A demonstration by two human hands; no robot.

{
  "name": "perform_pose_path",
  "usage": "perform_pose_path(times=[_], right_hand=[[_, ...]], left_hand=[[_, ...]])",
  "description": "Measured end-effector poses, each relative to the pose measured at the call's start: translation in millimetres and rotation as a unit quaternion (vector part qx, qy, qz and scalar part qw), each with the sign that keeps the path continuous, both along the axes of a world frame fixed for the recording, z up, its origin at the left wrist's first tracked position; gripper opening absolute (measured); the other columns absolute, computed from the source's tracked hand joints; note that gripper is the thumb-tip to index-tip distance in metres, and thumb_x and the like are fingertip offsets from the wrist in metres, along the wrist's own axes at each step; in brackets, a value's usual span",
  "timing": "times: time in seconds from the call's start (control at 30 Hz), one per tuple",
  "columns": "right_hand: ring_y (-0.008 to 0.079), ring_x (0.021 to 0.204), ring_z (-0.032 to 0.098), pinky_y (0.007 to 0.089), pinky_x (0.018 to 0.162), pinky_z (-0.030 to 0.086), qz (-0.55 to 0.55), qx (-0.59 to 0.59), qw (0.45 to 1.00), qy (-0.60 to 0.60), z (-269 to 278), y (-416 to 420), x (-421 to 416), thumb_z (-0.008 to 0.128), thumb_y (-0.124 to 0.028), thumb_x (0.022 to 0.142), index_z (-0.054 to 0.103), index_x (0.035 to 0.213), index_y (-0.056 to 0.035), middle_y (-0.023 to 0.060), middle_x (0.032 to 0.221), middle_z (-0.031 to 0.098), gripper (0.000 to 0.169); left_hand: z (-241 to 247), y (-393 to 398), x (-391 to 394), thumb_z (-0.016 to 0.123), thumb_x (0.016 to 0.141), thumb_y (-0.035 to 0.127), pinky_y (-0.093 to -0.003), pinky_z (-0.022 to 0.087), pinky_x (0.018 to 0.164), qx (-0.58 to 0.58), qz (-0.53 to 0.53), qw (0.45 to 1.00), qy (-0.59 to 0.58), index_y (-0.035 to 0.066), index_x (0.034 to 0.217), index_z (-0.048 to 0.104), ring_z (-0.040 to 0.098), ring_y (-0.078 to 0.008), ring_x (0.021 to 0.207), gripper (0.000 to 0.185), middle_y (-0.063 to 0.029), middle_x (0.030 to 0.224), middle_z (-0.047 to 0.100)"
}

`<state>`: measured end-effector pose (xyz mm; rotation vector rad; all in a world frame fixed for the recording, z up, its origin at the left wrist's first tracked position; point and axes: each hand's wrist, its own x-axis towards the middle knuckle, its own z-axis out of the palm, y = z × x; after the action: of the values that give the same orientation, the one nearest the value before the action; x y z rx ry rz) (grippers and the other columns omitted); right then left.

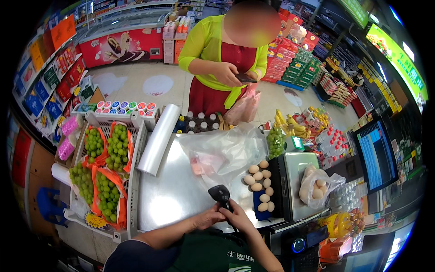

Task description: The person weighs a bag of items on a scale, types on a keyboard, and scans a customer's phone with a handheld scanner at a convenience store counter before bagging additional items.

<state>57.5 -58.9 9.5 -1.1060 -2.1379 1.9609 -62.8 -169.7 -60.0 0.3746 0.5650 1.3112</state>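
Both of my hands meet at the handle of a black handheld barcode scanner (220, 194), close to my body. My left hand (208, 216) grips it from the left. From the other side, my right hand (239, 215) closes around the handle. The scanner head points away from me over the steel counter (163, 197). Beyond it lies a crumpled clear plastic bag (238, 149) with something pinkish inside or under it. Several loose eggs (256, 187) sit right of the scanner, some on a dark blue cloth. More eggs fill a clear bag (314, 190) on the scale (295, 207).
Bagged green grapes fill a white crate (134, 190) at left, beside a plastic bag roll (159, 139). Across the counter a person (207, 51) holds a phone (245, 78). Bottles (200, 122), bananas (290, 125) and a monitor (375, 154) stand around the counter.
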Motion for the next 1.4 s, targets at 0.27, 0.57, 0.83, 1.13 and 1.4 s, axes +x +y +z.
perform_pose_path(times=[0.27, 0.57, 0.83, 1.13, 1.4], right_hand=[[0.0134, 0.104, 0.059, 0.0279, 0.093, 0.047, -0.086, 0.004, 0.993, 0.078, 1, -22, 56, 0.062, -0.019, 0.097, 0.055, 0.132, -0.0035, 0.0071, 0.116, 0.063, 0.039], [0.0096, 0.085, 0.06, 0.0253, 0.075, 0.05, -0.327, -0.057, 0.939, -0.093, -133, -116, 256, 0.063, -0.014, 0.093, 0.065, 0.114, -0.0021, 0.0053, 0.095, 0.067, 0.024], [0.0116, 0.085, 0.061, 0.0283, 0.074, 0.051, -0.345, -0.095, 0.866, -0.349, -195, -170, 299, 0.064, -0.015, 0.092, 0.067, 0.11, -0.0017, 0.0076, 0.092, 0.068, 0.023], [0.0135, 0.085, 0.062, 0.0295, 0.075, 0.051, -0.373, -0.116, 0.869, -0.304, -196, -146, 267, 0.063, -0.016, 0.092, 0.067, 0.11, -0.0017, 0.0088, 0.093, 0.068, 0.023], [0.0151, 0.086, 0.062, 0.0307, 0.075, 0.051, -0.377, -0.12, 0.871, -0.292, -194, -145, 257, 0.063, -0.016, 0.092, 0.067, 0.109, -0.0016, 0.0099, 0.093, 0.068, 0.023]], left_hand=[[5, -1, 8, 0.064, 0.093, 0.022, -0.0373, 0.048, 0.092, -0.104, 0.033, 0.994, 0.032, 0.004, 0.114, 0.06, 0.061, -0.0181, 0.105, 0.028, -0.0052, 0.105, 0.065], [20, 14, 0, 0.062, 0.093, 0.014, -0.0359, 0.05, 0.087, -0.113, 0.041, 0.993, 0.019, 0.011, 0.139, 0.034, 0.062, -0.0201, 0.095, 0.054, -0.0072, 0.098, 0.059], [59, 37, -13, 0.057, 0.095, 0.013, -0.0382, 0.05, 0.092, -0.06, 0.046, 0.997, 0.014, 0.014, 0.146, 0.028, 0.06, -0.0181, 0.091, 0.058, -0.0072, 0.097, 0.057], [82, 54, -13, 0.055, 0.095, 0.013, -0.0441, 0.048, 0.098, -0.035, 0.037, 0.998, 0.04, 0.013, 0.147, 0.026, 0.059, -0.0193, 0.093, 0.06, -0.0083, 0.097, 0.058], [98, 58, -24, 0.055, 0.095, 0.015, -0.0429, 0.05, 0.095, -0.043, 0.051, 0.997, 0.046, 0.012, 0.147, 0.028, 0.061, -0.0197, 0.092, 0.058, -0.0089, 0.097, 0.059]])
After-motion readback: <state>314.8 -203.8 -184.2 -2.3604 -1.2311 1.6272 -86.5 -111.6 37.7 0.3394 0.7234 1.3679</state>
